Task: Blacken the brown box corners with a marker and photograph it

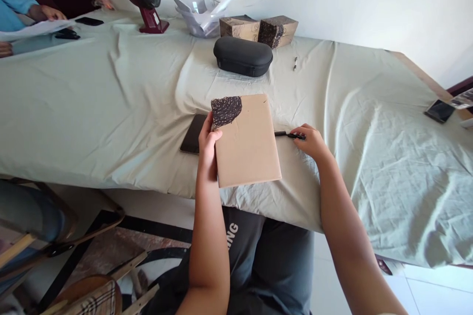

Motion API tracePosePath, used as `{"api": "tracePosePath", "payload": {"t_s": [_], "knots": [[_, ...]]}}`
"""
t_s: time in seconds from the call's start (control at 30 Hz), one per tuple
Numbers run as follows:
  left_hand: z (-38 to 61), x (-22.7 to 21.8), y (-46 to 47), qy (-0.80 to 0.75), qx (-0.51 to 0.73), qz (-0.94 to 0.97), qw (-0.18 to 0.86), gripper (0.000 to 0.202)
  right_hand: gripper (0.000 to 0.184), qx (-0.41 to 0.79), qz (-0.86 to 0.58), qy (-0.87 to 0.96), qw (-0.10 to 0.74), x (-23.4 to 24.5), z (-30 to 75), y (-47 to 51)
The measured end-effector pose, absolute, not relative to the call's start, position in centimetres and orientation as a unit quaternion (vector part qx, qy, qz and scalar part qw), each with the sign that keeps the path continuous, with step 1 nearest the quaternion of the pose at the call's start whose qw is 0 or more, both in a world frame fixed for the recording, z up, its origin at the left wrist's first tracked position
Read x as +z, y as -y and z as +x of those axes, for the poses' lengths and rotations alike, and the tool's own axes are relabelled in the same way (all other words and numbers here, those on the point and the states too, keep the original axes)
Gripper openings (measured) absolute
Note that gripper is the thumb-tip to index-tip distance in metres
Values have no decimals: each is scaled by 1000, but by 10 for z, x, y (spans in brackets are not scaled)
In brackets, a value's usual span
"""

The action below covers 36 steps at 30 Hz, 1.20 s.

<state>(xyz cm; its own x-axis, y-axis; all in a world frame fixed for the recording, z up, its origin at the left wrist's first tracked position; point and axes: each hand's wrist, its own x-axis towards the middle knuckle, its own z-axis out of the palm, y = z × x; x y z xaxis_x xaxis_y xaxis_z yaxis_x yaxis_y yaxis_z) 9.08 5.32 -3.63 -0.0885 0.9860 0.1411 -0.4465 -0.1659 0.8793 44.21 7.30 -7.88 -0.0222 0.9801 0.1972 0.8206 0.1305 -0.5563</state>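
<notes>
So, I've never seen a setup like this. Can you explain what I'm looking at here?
There is no machine: these are a person's bare hands, and the single picture comes from a camera worn on their head, looking forward and down. The left hand holds what looks like a cardboard box, one corner scribbled black. The right hand has its fingers on a black pen. On the pale green cloth also lie a dark flat device, a black case and, behind it, two more boxes. At the upper left, another person's hand is by some paper.
</notes>
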Motion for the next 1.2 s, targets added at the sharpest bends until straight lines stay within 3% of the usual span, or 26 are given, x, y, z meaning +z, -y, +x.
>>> {"api": "tracePosePath", "payload": {"t_s": [0.37,0.63,0.93,1.2], "knots": [[91,-37,-53,-314,661,365,576,48,34,104,-627,720,280,-87,426,-78],[98,-28,-47,-306,650,360,596,53,35,111,-630,711,291,-89,402,-76],[99,-26,-45,-314,643,365,596,33,27,100,-607,752,236,-88,390,-77],[96,-48,-56,-305,652,379,581,57,44,104,-661,719,190,-81,391,-79]]}}
